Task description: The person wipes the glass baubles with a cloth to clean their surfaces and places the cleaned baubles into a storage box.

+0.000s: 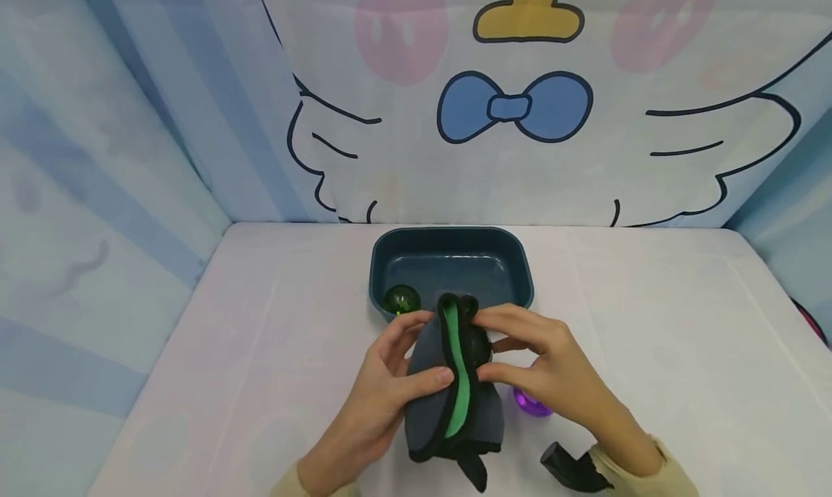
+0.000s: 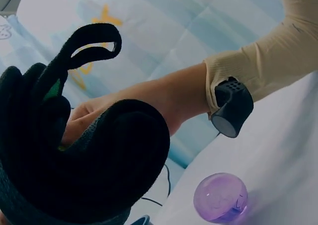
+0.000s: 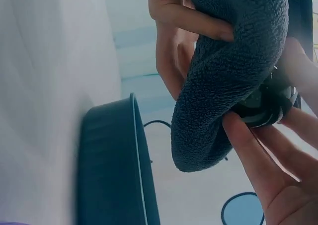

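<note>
Both hands hold a folded dark grey towel [image 1: 425,403] with black edging and a green strip inside, in front of the basin in the head view. My left hand [image 1: 380,396] grips its left side, thumb on the front near the fold. My right hand [image 1: 552,356] is at the towel's right side, its fingers and thumb round a dark, glassy ball [image 3: 263,103] pressed against the cloth. The towel partly hides the ball. In the left wrist view a black loop [image 2: 94,34] sticks out from the towel.
A dark blue basin [image 1: 451,235] stands behind the hands, with a green transparent ball [image 1: 401,298] at its front left. A purple transparent ball [image 2: 220,197] lies on the white-covered table [image 1: 292,323], below the right hand. A black wrist camera [image 1: 572,469] sits by the right sleeve.
</note>
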